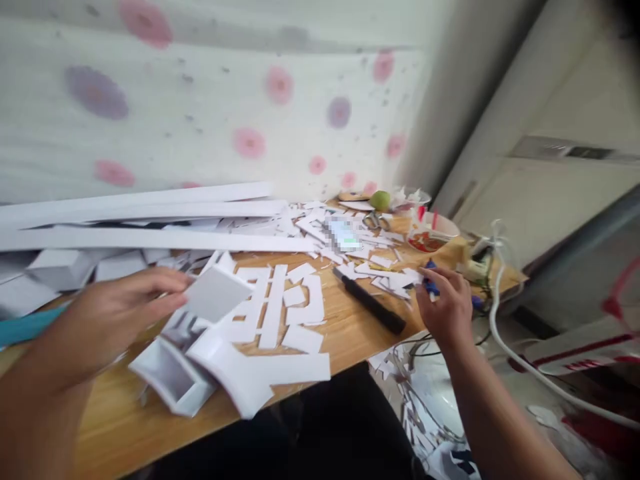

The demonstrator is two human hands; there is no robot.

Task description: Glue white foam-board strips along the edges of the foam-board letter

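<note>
My left hand (117,313) pinches a white foam-board piece (216,292) by its left edge, above a small open white box model (173,373) on the wooden table (345,327). Flat white cut-out shapes (280,313) lie just right of it. My right hand (445,307) is closed on a small blue object (431,280), apparently a pen or cutter, near the table's right edge. A black knife-like tool (371,301) lies between the two hands.
Long white board strips (150,220) and paper scraps cover the back of the table. A bowl (431,233), a green fruit (380,199) and scissors (373,220) sit far right. White cables (505,320) hang off the right edge; scraps fill a bin (425,407) below.
</note>
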